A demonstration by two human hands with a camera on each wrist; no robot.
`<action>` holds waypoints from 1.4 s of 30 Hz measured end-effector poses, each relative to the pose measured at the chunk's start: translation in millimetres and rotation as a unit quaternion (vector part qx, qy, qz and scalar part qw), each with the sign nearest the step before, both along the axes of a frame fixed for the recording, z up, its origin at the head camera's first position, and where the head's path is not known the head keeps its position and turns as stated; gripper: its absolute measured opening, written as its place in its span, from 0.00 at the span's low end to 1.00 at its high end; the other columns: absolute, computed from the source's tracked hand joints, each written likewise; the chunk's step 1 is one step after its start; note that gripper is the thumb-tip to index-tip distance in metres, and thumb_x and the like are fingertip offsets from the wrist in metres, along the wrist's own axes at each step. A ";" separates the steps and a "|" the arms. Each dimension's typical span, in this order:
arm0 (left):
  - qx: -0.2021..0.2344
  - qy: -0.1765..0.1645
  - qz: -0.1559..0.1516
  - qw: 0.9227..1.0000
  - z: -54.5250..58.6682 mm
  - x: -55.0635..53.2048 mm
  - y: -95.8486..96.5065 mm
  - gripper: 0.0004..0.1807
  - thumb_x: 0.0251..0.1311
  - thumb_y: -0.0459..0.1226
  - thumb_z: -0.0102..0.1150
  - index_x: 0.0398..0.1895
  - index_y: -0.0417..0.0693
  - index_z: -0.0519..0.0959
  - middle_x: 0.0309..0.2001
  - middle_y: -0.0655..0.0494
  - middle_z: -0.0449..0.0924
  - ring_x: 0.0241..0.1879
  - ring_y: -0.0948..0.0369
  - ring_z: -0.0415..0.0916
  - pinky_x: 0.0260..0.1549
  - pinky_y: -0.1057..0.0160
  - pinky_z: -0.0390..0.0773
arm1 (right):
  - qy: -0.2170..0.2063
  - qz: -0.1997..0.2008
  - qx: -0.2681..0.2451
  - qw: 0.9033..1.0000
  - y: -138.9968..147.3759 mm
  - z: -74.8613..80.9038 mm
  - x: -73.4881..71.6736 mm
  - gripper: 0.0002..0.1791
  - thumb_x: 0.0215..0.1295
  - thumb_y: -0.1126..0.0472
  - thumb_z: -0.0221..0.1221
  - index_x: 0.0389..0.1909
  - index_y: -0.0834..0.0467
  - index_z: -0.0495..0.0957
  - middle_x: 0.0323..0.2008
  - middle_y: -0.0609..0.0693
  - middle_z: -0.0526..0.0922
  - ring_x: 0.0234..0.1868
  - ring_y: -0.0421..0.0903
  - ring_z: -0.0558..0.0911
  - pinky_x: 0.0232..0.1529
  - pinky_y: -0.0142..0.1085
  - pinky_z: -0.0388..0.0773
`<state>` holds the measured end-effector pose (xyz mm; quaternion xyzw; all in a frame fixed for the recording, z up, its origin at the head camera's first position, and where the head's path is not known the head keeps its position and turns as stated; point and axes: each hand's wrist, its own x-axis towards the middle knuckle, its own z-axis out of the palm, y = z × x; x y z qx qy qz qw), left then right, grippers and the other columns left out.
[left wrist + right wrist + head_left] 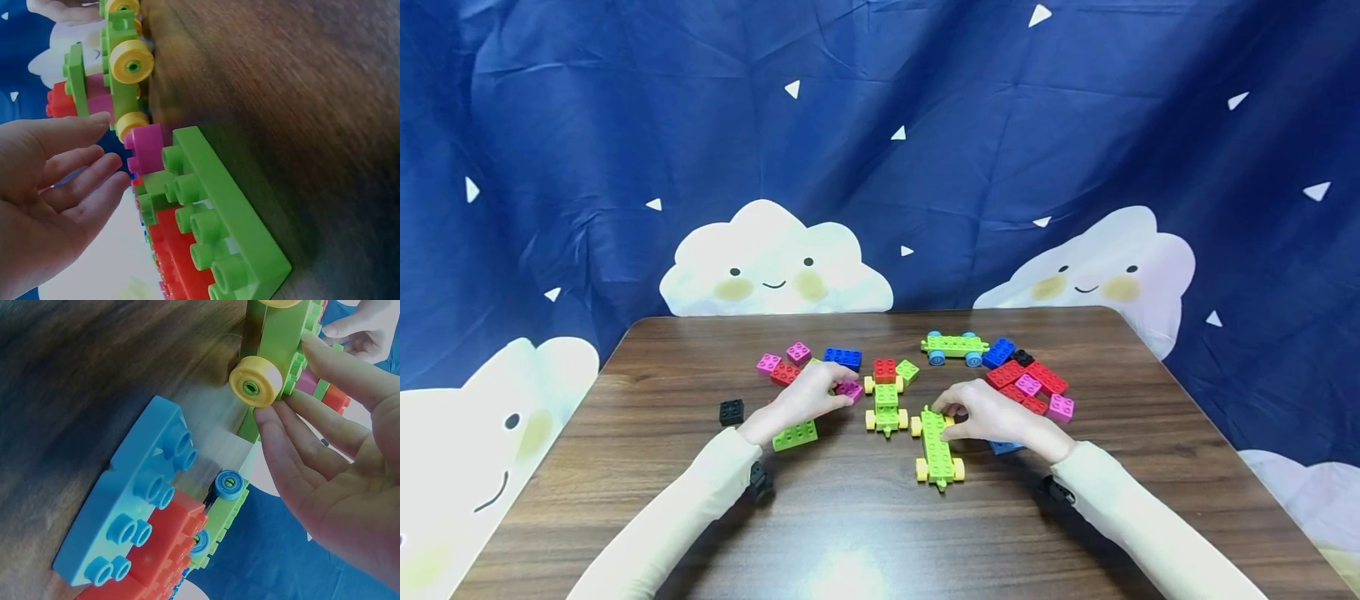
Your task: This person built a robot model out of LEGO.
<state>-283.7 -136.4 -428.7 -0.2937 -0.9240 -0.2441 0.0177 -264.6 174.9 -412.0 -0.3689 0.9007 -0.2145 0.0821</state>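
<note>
My left hand [808,393] reaches over the bricks on the left, fingers loosely spread. Just past its fingertips lies a magenta brick [147,149], on the table. My right hand [988,414] holds the far end of a long lime-green toy car base [937,450] with yellow wheels. In the right wrist view the thumb lies by its studs and the other fingertips are close to a yellow wheel [255,382]. Between the hands stands a built-up toy car [887,398], also lime green on yellow wheels, with a red brick [884,369] on top.
Beside the left hand lie a lime-green brick [795,435], a black brick [732,412] and a blue brick [842,358]. A blue-wheeled car base [955,346] stands at the back. Several red, pink and blue bricks are grouped right of it, around a large red brick [1047,377].
</note>
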 end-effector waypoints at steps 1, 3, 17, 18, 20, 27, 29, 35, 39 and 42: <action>-0.006 0.007 -0.002 1.000 -1.0 -0.7 0.4 0.19 0.57 0.33 0.69 0.51 0.35 0.82 0.48 0.44 0.87 0.50 0.50 0.83 0.52 0.52 0.81 | 0.000 0.001 -0.001 1.000 -0.2 -0.1 -0.2 0.21 0.56 0.56 0.71 0.48 0.64 0.83 0.43 0.55 0.87 0.41 0.46 0.85 0.44 0.41 0.84; -0.015 0.013 -0.002 1.000 -2.4 -1.5 1.0 0.18 0.56 0.33 0.69 0.50 0.35 0.83 0.48 0.44 0.87 0.50 0.50 0.83 0.52 0.52 0.81 | 0.000 0.003 -0.002 1.000 -0.4 -0.3 -0.6 0.21 0.56 0.56 0.71 0.48 0.64 0.83 0.44 0.55 0.87 0.41 0.47 0.85 0.44 0.41 0.84; -0.033 0.005 0.002 0.999 -5.1 -1.2 1.7 0.18 0.55 0.33 0.70 0.50 0.39 0.83 0.46 0.47 0.87 0.44 0.54 0.82 0.48 0.55 0.81 | -0.002 0.001 -0.004 1.000 1.1 -0.7 -0.8 0.21 0.56 0.56 0.71 0.48 0.64 0.83 0.44 0.55 0.87 0.41 0.47 0.85 0.44 0.42 0.84; -0.036 0.010 0.002 0.999 -5.2 -1.3 1.7 0.18 0.55 0.34 0.70 0.49 0.39 0.84 0.47 0.47 0.87 0.45 0.54 0.82 0.49 0.54 0.80 | -0.002 0.001 -0.004 1.000 1.3 -0.7 -0.7 0.21 0.56 0.56 0.71 0.48 0.64 0.83 0.44 0.55 0.87 0.41 0.47 0.85 0.44 0.42 0.84; -0.044 0.022 0.003 0.999 -5.8 -2.2 2.1 0.18 0.55 0.34 0.71 0.49 0.39 0.84 0.47 0.47 0.87 0.48 0.52 0.81 0.52 0.52 0.79 | -0.003 0.001 -0.004 1.000 1.6 -0.8 -0.8 0.21 0.56 0.56 0.71 0.48 0.63 0.83 0.44 0.54 0.87 0.41 0.47 0.85 0.44 0.42 0.84; -0.069 0.037 0.003 0.997 -6.6 -4.3 5.1 0.17 0.55 0.35 0.71 0.48 0.39 0.84 0.49 0.46 0.86 0.54 0.48 0.79 0.59 0.49 0.75 | -0.001 0.006 -0.002 1.000 1.2 -1.3 -1.9 0.21 0.56 0.56 0.71 0.48 0.63 0.83 0.44 0.54 0.87 0.40 0.46 0.85 0.43 0.39 0.84; -0.070 0.040 -0.002 0.997 -6.3 -3.8 5.8 0.17 0.54 0.34 0.72 0.47 0.40 0.84 0.47 0.46 0.86 0.52 0.48 0.79 0.58 0.50 0.75 | 0.001 0.007 -0.002 1.000 1.1 -1.0 -2.2 0.21 0.56 0.56 0.71 0.48 0.63 0.83 0.44 0.54 0.87 0.40 0.46 0.85 0.43 0.39 0.84; -0.086 0.058 -0.002 0.995 -6.2 -3.4 7.3 0.16 0.51 0.34 0.74 0.44 0.40 0.85 0.45 0.46 0.85 0.49 0.49 0.76 0.54 0.51 0.75 | 0.003 0.008 -0.005 1.000 1.5 0.4 -2.2 0.21 0.56 0.56 0.71 0.47 0.63 0.83 0.43 0.54 0.87 0.39 0.46 0.85 0.42 0.37 0.84; -0.101 0.081 -0.008 0.991 -6.1 -3.0 7.0 0.15 0.50 0.34 0.75 0.41 0.40 0.86 0.41 0.47 0.86 0.46 0.51 0.75 0.51 0.53 0.75 | -0.003 0.008 -0.003 1.000 1.3 1.6 -0.4 0.21 0.56 0.56 0.71 0.48 0.63 0.83 0.44 0.55 0.87 0.40 0.47 0.85 0.43 0.40 0.84; -0.101 0.084 -0.012 0.991 -5.5 -2.3 6.5 0.14 0.50 0.35 0.74 0.41 0.40 0.86 0.41 0.47 0.86 0.45 0.51 0.75 0.50 0.53 0.75 | -0.005 0.009 0.000 1.000 1.2 1.7 0.2 0.21 0.57 0.56 0.71 0.48 0.63 0.83 0.44 0.55 0.87 0.41 0.47 0.85 0.43 0.40 0.84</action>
